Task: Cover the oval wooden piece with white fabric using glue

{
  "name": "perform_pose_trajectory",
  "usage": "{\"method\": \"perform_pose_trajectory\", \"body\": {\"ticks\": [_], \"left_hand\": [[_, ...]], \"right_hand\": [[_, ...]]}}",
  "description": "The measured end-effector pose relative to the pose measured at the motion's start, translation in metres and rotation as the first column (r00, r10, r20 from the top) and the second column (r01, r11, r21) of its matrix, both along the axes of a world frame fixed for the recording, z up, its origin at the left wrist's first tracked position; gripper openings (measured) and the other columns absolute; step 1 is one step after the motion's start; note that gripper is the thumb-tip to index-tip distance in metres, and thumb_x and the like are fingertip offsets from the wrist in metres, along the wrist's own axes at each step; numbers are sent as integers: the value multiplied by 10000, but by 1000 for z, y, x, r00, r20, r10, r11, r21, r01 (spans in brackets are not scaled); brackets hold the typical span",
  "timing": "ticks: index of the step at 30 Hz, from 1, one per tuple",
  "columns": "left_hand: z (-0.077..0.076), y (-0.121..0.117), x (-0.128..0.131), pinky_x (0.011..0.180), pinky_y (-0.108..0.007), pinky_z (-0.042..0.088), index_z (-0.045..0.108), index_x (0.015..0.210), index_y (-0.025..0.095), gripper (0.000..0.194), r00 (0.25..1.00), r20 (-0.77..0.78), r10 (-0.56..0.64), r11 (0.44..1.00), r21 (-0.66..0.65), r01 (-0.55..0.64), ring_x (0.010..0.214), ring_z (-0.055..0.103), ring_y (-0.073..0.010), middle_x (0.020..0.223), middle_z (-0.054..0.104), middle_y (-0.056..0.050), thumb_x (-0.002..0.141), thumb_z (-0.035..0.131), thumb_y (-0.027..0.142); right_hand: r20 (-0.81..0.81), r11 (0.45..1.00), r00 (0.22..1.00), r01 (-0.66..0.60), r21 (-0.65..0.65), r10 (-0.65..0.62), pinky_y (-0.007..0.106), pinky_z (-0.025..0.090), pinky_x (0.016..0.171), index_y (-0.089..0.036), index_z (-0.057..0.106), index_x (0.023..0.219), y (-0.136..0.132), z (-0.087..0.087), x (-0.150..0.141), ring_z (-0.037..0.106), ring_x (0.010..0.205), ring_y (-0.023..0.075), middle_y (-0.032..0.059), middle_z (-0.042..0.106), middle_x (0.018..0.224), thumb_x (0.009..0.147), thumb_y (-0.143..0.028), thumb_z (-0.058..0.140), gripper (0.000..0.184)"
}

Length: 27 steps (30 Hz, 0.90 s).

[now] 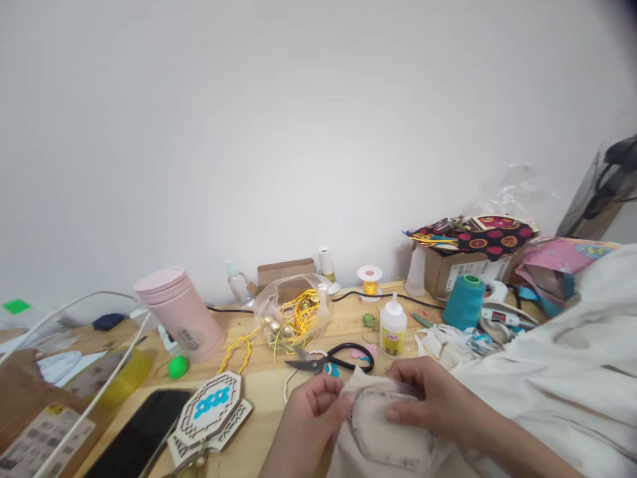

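A piece of off-white cloth (378,435) lies at the lower middle, with a dark, patchy rounded outline marked on it. My left hand (318,411) pinches its left edge between thumb and bent fingers. From the right, my right hand (438,398) grips the cloth's upper right part, its thumb on top of the outlined area. Just beyond my hands lie black-handled scissors (318,364) with parted blades. A white glue bottle (393,328) with a yellow label stands behind my right hand.
Left are a pink tumbler (182,318), a phone (142,431) and octagonal cut-out pieces (212,408). Behind sits a plastic bag of gold bells and yellow cord (293,318). Right are a teal thread cone (462,305), a cardboard box (468,272) and heaped white fabric (572,358).
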<state>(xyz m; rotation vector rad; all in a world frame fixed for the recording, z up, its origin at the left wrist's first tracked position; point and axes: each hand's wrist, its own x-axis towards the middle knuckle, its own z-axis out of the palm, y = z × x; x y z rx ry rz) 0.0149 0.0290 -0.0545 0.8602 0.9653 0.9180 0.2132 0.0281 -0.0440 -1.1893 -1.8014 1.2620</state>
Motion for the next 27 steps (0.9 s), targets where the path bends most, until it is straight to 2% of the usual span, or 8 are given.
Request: {"method": "perform_pose_trajectory", "body": {"ticks": [5,10,16,19,24,27], "left_hand": [[-2,1,0,429,-200,331,512,686,165,301,1000,-5,-14,999,39,14,409,497,-91,468,590,33,634,687,404],[-2,0,3,434,-192,304,492,724,174,318,999,0,-46,998,47,46,418,442,-72,500,563,41,649,662,433],[10,-4,3,391,-157,252,499,720,188,303,998,-46,-50,999,-3,50,397,358,-48,480,472,82,649,655,439],[13,-5,2,404,-155,284,512,699,186,304,998,-56,-43,999,-28,41,424,409,-59,491,472,80,637,659,444],[6,-3,4,435,-164,321,457,556,161,366,997,32,-74,997,14,73,413,444,-52,459,513,53,524,772,345],[4,-5,7,454,-186,368,465,594,168,362,989,92,-115,993,-27,118,406,492,-70,448,555,41,503,795,288]], "right_hand": [[-31,1000,999,11,2,-11,207,204,434,-178,425,591,-1,0,-2,283,519,90,-64,337,555,678,-446,603,333],[-43,998,997,57,11,-56,212,188,423,-193,368,575,0,-2,-8,256,508,87,-66,308,555,712,-503,549,384],[-42,998,997,58,9,-57,210,201,426,-200,353,559,-2,1,-10,244,510,90,-65,289,554,725,-478,539,374],[-46,998,998,52,19,-51,206,213,432,-200,353,551,-3,5,-10,248,515,92,-66,288,556,709,-476,558,378],[-45,999,999,22,23,-21,203,232,441,-182,426,585,-6,7,-11,295,522,95,-57,353,565,696,-432,585,317],[-40,1000,999,11,20,-10,202,241,451,-162,477,617,-6,4,-10,323,536,98,-49,383,576,702,-401,591,278]]}}
